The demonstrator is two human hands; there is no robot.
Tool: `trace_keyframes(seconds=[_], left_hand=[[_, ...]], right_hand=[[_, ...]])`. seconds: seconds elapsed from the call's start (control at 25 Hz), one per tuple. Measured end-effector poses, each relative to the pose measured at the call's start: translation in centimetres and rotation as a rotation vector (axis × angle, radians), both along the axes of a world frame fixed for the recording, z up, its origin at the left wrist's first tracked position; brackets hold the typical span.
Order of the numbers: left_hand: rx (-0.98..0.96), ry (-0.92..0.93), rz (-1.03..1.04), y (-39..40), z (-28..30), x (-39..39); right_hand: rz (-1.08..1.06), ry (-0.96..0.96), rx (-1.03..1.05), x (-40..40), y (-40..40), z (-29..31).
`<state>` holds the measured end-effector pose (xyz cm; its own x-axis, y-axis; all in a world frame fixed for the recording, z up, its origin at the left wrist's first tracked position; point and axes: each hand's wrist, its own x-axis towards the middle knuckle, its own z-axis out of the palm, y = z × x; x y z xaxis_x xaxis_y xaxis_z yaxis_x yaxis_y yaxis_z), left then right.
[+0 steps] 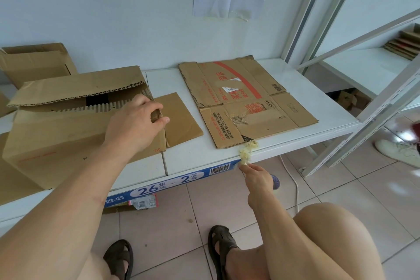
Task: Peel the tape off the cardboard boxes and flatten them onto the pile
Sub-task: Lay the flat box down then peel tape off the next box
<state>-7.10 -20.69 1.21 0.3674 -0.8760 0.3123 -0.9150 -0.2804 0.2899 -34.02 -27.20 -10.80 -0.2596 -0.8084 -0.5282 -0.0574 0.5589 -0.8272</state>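
I am gripping the unflattened brown corrugated cardboard box (75, 125) at centre left with my left hand (134, 123); my right hand (255, 174) is pinching a crumpled yellowish tape wad (246, 153); one flattened printed carton (245, 100) is lying on the white table (295, 134).

The left arm reaches forward and up across the worktop (204, 157), forearm bare, wrist nearly straight. The left hand (134, 120) lies palm down beyond the worktop's front edge, fingers curled, thumb and fingers gripping a cardboard flap's corner. The right arm is bent, forearm rising toward the worktop's front edge. The right hand (258, 178) sits just below that edge, fingertips (244, 167) bunched upward, pinching a crumpled tape wad (246, 152).
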Motion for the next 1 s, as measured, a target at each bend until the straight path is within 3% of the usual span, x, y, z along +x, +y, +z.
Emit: trace_keyframes(seconds=[0.24,0.48,0.68,0.84,1.0], left_hand=[[-0.001,0.003,0.004,0.1,0.1,-0.1],[0.004,0.003,0.007,0.0,0.2,-0.2],[0.011,0.006,0.009,0.0,0.2,-0.1],[0.026,0.035,0.017,-0.1,0.3,-0.1],[0.036,0.047,0.018,0.0,0.4,-0.1]], right_hand=[[0.181,0.075,-0.245,1.2,2.4,0.4],[0.102,-0.002,-0.172,0.4,1.4,0.5],[0.162,0.131,-0.146,0.2,0.9,1.1],[0.081,-0.021,-0.051,-0.6,0.5,2.4],[0.023,0.08,-0.124,0.2,-0.3,2.7]])
